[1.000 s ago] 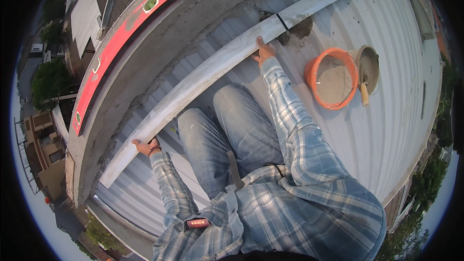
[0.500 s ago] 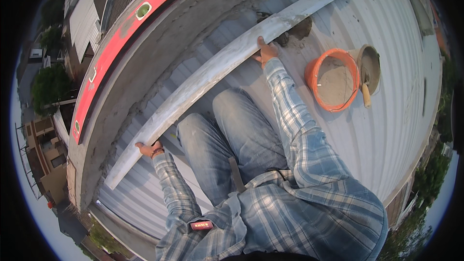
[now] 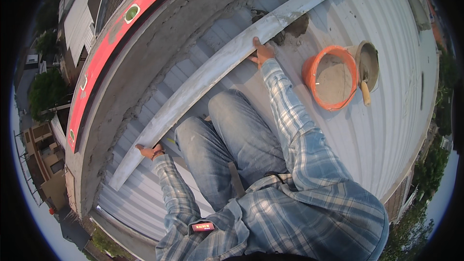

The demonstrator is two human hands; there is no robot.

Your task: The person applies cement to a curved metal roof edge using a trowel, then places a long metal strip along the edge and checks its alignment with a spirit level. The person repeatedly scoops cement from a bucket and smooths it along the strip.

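Note:
A long, pale straightedge board (image 3: pixel 212 70), smeared with mortar, runs across in front of my knees from lower left to the far upper right. My left hand (image 3: pixel 151 151) is closed on its near edge toward the lower left end, thumb on top and a bracelet at the wrist. Farther up, my right hand (image 3: pixel 262 52) grips the same edge, its thumb on the upper face and the fingers partly hidden beneath. Close by the right hand, a clump of wet mortar (image 3: pixel 296 26) lies against the board's near side.
Right of my right arm stands an orange bucket (image 3: pixel 309 79) with grey mortar inside. Beside it is a grey bucket (image 3: pixel 371 50) with a wooden-handled tool (image 3: pixel 366 94). Beyond the corrugated roof (image 3: pixel 382 140), a rendered parapet wall (image 3: pixel 145 67) carries a red spirit level (image 3: pixel 106 63).
The view has shifted slightly, and the wall and level sit a little farther left. Both hands keep hold of the board, whose place against the roof looks almost the same.

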